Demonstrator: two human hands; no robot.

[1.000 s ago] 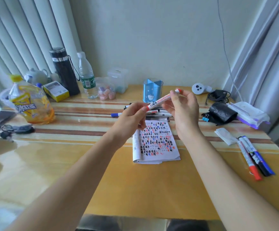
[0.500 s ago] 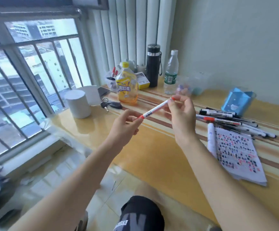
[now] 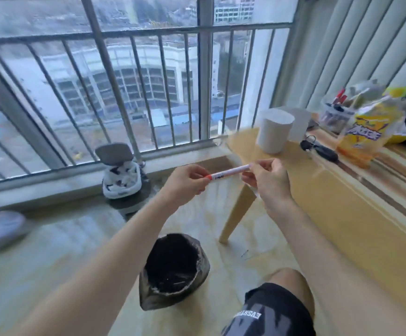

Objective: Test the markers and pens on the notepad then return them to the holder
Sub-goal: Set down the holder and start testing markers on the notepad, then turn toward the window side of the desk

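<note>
While both hands were up in front of the window railing, the white marker with a red-orange end [image 3: 228,172] was strung between them. It was off the surface completely and out over the floor. Its long axis ran left to right across the view, tilted so the white end sat a bit higher.

The left hand [image 3: 187,179] had the red-orange end, with fingers and thumb curled round it so the very tip was hidden. The right hand [image 3: 267,180] had the plain white end pinched between thumb and forefinger, the other fingers loosely curled underneath. So each grip was clamped on the marker, one at each end, with only the middle of the barrel showing. Neither hand was nearer than the other. Whatever came next looked like a pull along that axis, and my guess was getting the cap off, but I couldn't tell which end actually had the cap.

The yellow wooden surface [image 3: 342,202] was off to the right of the right hand. Its corner was close by, with a white cylindrical cup [image 3: 273,130], a bunch of keys with a black fob [image 3: 318,147] and a yellow drink bottle [image 3: 366,132] on it. The notepad and holder weren't in view at all, presumably further right along the surface.

A round bin lined with a black bag [image 3: 172,270] sat on the floor, lower in the view than the left hand. If either grip slipped, I figured the marker would end up in or near it. Everything was pretty blurry, so the label wasn't readable.
</note>
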